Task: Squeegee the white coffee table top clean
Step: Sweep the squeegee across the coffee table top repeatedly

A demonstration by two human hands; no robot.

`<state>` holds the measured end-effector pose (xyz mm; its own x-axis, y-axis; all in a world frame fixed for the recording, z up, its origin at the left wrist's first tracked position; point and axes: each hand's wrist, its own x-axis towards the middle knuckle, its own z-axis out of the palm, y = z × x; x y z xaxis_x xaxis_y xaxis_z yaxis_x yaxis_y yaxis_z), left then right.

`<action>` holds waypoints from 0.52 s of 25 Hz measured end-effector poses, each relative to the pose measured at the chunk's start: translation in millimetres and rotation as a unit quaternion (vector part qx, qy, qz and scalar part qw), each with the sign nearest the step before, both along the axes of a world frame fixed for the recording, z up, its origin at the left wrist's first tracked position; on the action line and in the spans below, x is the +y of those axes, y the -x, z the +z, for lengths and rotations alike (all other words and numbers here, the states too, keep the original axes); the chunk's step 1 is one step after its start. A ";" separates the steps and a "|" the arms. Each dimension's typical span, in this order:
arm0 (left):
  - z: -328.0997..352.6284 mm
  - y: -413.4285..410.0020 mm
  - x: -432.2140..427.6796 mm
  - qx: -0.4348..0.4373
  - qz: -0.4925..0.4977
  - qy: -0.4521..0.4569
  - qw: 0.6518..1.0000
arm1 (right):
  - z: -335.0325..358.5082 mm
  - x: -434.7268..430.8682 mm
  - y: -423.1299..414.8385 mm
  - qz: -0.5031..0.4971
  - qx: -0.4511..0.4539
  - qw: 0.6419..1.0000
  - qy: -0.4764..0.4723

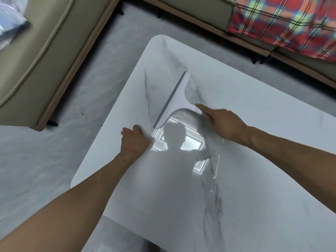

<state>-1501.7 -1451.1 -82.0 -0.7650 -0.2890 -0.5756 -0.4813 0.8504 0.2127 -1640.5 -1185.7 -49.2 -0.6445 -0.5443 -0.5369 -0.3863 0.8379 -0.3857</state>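
The white marble-patterned coffee table (254, 110) fills the middle and right of the view. A white squeegee (177, 98) with a grey rubber blade lies blade-down on it, the blade running diagonally near the table's left side. My right hand (221, 122) grips the squeegee's handle, index finger stretched along it. My left hand (133, 140) rests on the tabletop close to the left edge, fingers bent and holding nothing. A thin trail of water glints on the top just below my right hand.
A beige sofa (36, 57) stands to the left and another along the back, with a red plaid blanket (283, 22) on it. Grey carpet (54, 151) lies between the sofas and the table. The glossy top reflects a ceiling light.
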 end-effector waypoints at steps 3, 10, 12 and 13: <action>0.3 -2.6 7.6 0.018 -0.047 0.032 0.998 | 8.6 63.5 -32.0 -0.012 0.001 0.999 -0.031; 18.8 2.4 50.6 -0.021 0.071 0.060 0.995 | 24.0 160.0 -86.4 -0.054 0.029 0.995 -0.077; 17.0 12.9 71.4 0.025 0.021 0.044 0.999 | 36.9 182.4 -91.9 -0.039 0.043 0.989 -0.133; 18.4 21.4 80.8 0.041 0.008 0.021 0.999 | 45.8 191.5 -91.5 -0.034 0.048 0.986 -0.156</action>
